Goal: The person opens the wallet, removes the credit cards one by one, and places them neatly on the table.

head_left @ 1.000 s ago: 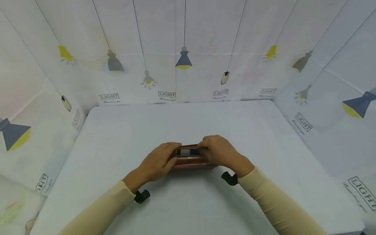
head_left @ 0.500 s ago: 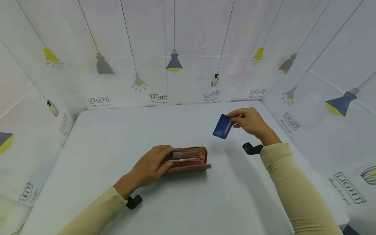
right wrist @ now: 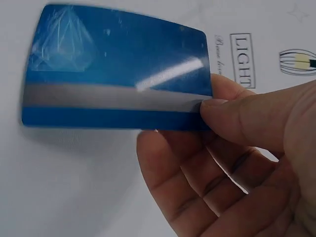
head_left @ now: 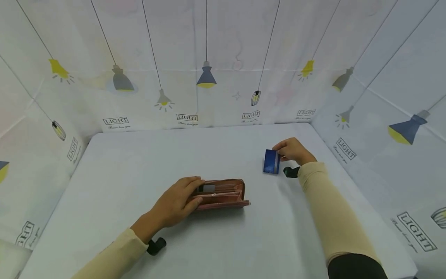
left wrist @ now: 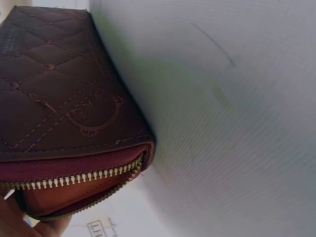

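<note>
An unzipped long wallet [head_left: 223,205] stands open on the white table, its pink-brown compartments facing up. My left hand [head_left: 172,205] grips its left end, thumb in front and fingers over the back edge. Inside, near those fingers, a grey-and-black item [head_left: 208,188] shows in a rear slot. Dark quilted leather and a brass zipper [left wrist: 74,178] appear in the left wrist view. Farther right and back, my right hand [head_left: 294,150] pinches a blue card [right wrist: 123,59] with a silver stripe by one short edge. It is low over the table in the head view.
The white table [head_left: 146,155] meets cloth walls [head_left: 156,42] printed with hanging lamps and "LIGHT" labels at the back and sides. Black camera mounts stick out below the left wrist [head_left: 156,246] and beside the right wrist [head_left: 291,171].
My right hand has drawn the blue card out of the wallet and carried it right and back, then lowered it a little. The left hand stays on the wallet.
</note>
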`<state>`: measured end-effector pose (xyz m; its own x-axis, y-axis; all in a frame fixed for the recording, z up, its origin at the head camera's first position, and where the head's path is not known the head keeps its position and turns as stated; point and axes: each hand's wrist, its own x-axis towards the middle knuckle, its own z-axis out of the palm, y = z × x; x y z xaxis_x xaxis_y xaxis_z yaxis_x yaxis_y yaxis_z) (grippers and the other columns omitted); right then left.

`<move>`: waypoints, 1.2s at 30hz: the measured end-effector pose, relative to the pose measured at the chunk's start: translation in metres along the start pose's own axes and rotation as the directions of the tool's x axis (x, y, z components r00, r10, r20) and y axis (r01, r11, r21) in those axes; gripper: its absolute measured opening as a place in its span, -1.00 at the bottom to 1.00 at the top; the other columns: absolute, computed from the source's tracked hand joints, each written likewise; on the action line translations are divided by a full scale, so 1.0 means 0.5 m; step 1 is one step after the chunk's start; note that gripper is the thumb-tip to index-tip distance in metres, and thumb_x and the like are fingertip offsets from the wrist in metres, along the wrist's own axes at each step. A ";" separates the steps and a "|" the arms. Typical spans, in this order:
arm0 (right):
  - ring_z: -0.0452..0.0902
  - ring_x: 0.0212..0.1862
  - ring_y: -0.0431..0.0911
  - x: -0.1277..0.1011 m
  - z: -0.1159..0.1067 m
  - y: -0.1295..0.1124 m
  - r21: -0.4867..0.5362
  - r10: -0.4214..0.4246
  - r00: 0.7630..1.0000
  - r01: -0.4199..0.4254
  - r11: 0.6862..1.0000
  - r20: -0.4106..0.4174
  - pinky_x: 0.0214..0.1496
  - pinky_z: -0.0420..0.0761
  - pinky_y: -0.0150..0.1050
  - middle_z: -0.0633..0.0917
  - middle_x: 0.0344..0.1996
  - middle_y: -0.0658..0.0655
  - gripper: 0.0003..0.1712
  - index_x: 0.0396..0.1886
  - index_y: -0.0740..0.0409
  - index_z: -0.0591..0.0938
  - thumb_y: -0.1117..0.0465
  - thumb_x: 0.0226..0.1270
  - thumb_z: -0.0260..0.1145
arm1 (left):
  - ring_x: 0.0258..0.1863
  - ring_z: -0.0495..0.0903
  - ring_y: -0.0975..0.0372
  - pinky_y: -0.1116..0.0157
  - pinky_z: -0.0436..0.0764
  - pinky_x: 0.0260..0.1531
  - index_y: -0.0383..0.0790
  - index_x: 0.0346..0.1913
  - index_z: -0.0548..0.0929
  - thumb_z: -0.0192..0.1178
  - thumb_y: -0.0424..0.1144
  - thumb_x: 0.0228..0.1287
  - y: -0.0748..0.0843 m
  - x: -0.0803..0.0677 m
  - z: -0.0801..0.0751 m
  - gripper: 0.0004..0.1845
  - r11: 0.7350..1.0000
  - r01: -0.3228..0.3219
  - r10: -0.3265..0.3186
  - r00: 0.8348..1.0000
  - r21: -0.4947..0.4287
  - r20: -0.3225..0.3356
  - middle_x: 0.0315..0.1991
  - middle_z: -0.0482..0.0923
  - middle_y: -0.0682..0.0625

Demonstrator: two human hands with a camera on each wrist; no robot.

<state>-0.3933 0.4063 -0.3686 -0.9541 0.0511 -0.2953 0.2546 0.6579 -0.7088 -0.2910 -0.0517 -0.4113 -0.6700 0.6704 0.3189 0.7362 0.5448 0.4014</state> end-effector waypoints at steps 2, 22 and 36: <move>0.63 0.13 0.17 0.017 0.008 0.001 -0.020 0.001 1.000 -0.001 1.000 -0.015 0.11 0.73 0.00 0.60 0.24 0.46 -0.62 0.23 0.40 0.66 0.41 0.57 0.08 | 0.43 0.43 0.03 -0.05 0.50 0.36 -0.13 0.52 0.42 0.10 0.01 0.60 0.000 0.001 0.001 -0.43 1.000 0.001 -0.001 1.000 -0.001 -0.001 0.44 0.43 -0.07; 0.57 0.23 0.21 0.110 0.067 0.028 -0.270 -0.062 0.995 0.038 0.962 -0.081 0.24 0.59 0.07 0.72 0.16 0.32 -0.64 0.16 0.27 0.74 0.32 0.47 0.19 | 0.42 0.44 0.03 -0.06 0.52 0.33 -0.15 0.50 0.45 0.14 -0.04 0.57 -0.004 0.001 0.003 -0.45 1.000 -0.026 0.026 0.999 0.002 -0.033 0.41 0.46 -0.11; -0.17 0.63 0.41 0.035 0.091 0.002 -0.343 -0.114 0.990 0.081 0.936 -0.078 0.55 -0.02 0.43 -0.04 0.65 0.45 0.09 0.73 0.11 -0.03 -0.42 0.51 0.09 | 0.45 0.39 0.08 0.01 0.47 0.38 -0.11 0.52 0.42 0.08 0.02 0.61 -0.027 0.001 0.005 -0.44 1.000 -0.014 0.014 1.000 -0.002 -0.011 0.45 0.42 -0.08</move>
<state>-0.4025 0.3738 -0.4034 -0.9862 0.0339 -0.1620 0.1070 0.8773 -0.4679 -0.3008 -0.0575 -0.4190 -0.6609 0.6723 0.3335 0.7451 0.5346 0.3988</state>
